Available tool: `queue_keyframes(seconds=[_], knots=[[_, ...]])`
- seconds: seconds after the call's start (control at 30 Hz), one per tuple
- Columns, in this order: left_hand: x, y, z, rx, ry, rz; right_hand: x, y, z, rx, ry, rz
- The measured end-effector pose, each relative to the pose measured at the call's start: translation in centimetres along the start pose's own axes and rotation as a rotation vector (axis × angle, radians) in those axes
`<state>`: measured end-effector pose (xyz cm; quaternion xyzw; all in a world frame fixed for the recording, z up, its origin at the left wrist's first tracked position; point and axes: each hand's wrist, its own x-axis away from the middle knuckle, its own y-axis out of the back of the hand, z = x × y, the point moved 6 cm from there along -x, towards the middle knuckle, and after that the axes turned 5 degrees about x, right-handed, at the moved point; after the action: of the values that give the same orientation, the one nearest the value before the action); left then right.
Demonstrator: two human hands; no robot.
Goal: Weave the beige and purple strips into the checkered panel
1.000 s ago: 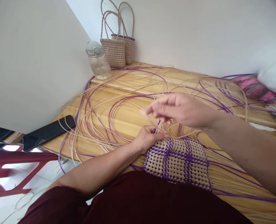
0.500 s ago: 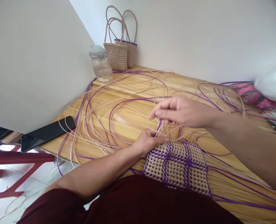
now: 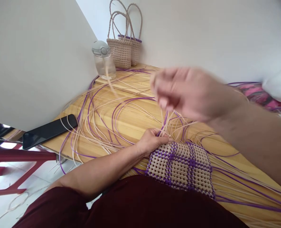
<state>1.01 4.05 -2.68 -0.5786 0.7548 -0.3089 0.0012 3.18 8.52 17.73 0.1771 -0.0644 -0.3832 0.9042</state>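
Observation:
A woven panel (image 3: pixel 179 169) in beige with purple checks lies at the table's near edge, against my dark red shirt. Long beige and purple strands trail from its sides. At its upper left edge my left hand (image 3: pixel 153 141) is closed, thumb and fingers pinching the weave and the base of the strands. Above and beyond the panel, my right hand (image 3: pixel 178 90) is raised with its fingers curled together, blurred by motion. It appears to grip a thin beige strand, though the strand is hard to make out between the fingertips.
Loose strands (image 3: pixel 90 126) loop across the wooden table (image 3: pixel 133 117). At the back stand a lidded clear bottle (image 3: pixel 104 65) and two small woven baskets (image 3: pixel 120 53). A black phone (image 3: pixel 49 131) lies left, above a red stool (image 3: pixel 21 167). Pink patterned cloth (image 3: pixel 256 95) lies right.
My right hand has risen and moved up away from the panel. A blurred beige strand end has swung up towards the bottle. My left hand keeps its pinch on the panel's edge.

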Motion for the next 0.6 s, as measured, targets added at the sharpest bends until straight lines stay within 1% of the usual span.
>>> queue_keyframes(seconds=[0.03,0.07,0.1,0.13,0.17,0.23,0.27,0.3,0.37,0.43,0.5,0.53,0.6], knots=[[0.0,-0.1,0.1,0.018,0.027,0.018,-0.5,1.0,1.1,-0.099,0.073,-0.083],[0.1,-0.2,0.1,0.032,0.039,0.031,-0.9,1.6,1.4,-0.098,0.099,-0.111],[0.1,-0.2,0.1,0.034,0.039,0.03,-1.2,1.8,1.0,-0.011,0.078,-0.078],[0.1,-0.2,0.1,0.032,0.037,0.038,-1.3,1.6,-0.2,0.143,0.022,0.005],[0.1,-0.2,0.1,0.031,0.031,0.051,-1.0,1.1,-2.1,0.343,-0.064,0.128],[0.0,-0.3,0.2,0.034,0.01,0.06,0.5,0.2,-6.4,0.701,-0.202,0.377],[0.0,-0.2,0.2,0.034,0.0,0.053,1.4,0.0,-8.1,0.81,-0.242,0.442],[-0.1,-0.1,0.3,0.029,-0.004,0.042,2.3,-0.1,-9.3,0.881,-0.255,0.471],[-0.3,0.1,0.5,0.014,0.013,0.013,3.6,-0.4,-10.4,0.942,-0.213,0.486],[-0.4,0.2,0.6,0.01,0.021,-0.004,4.1,-0.9,-10.2,0.977,-0.142,0.5],[-0.4,0.4,0.3,0.016,-0.024,-0.021,3.7,-1.3,-9.3,0.971,-0.115,0.514],[-0.3,0.4,0.2,0.021,-0.045,-0.021,3.1,-1.5,-8.5,0.922,-0.119,0.5],[-0.2,0.2,0.0,0.026,-0.038,0.006,1.1,-1.3,-5.8,0.737,-0.122,0.395]])
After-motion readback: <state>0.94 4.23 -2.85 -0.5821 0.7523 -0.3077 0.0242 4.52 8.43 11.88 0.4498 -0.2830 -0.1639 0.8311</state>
